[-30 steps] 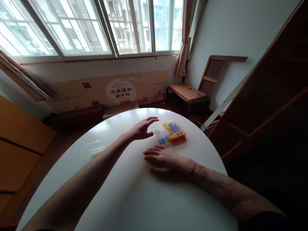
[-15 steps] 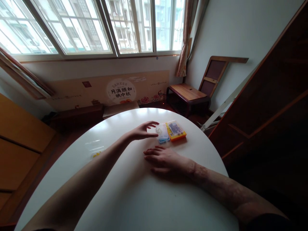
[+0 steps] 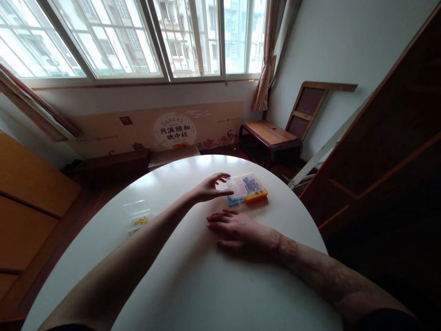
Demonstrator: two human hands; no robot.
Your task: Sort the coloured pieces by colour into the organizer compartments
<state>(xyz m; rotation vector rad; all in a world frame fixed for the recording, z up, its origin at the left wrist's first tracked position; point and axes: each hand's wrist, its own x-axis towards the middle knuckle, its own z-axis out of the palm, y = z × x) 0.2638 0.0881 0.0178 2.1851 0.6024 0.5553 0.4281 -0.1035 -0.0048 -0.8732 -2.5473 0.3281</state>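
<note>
My left hand reaches across the table with thumb and fingers at opposite edges of a small clear plastic box, holding it. Some small pale contents show faintly through the lid. Beneath this box is a blue box, partly covered. To its right, another clear box with dark contents lies on top of an orange-yellow box. My right hand rests palm down on the tabletop, fingers stretched out, nearer to me than the boxes and holding nothing.
The round white table has a curved edge. Left of my left forearm sits a clear container with yellow pieces, partly hidden by the arm. Beyond the table stand a wooden chair and a printed cardboard panel.
My left hand has moved slightly right with the clear plastic box, which now lies closer against the dark-filled box. More of the container with yellow pieces shows. My right hand stays put.
</note>
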